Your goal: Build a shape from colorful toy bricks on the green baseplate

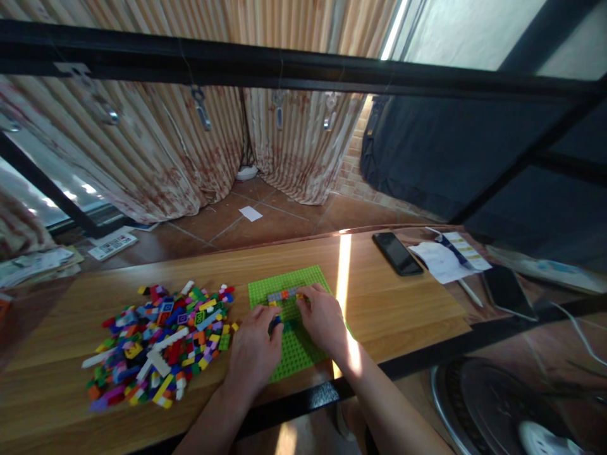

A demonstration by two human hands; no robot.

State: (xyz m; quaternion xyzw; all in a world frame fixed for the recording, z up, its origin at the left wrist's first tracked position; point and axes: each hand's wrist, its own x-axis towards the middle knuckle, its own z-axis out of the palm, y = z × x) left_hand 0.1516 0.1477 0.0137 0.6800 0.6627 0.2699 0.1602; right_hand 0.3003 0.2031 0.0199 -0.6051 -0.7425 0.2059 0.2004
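Note:
A green baseplate (303,279) lies on the wooden table (398,303) in front of me. A short row of grey, orange and yellow bricks (283,294) is fixed near its far edge. My left hand (253,351) rests on the plate's left side, fingers curled around a small dark blue brick (275,324). My right hand (324,316) lies over the plate's middle, its fingertips pressed on the right end of the brick row. A heap of loose coloured bricks (161,338) spreads on the table left of the plate.
A black phone (397,253), papers (443,258) with a pen (470,292) and a dark tablet (507,291) lie at the table's right. A black frame bar (284,66) crosses overhead. A fan (502,411) stands below right. Curtains hang behind.

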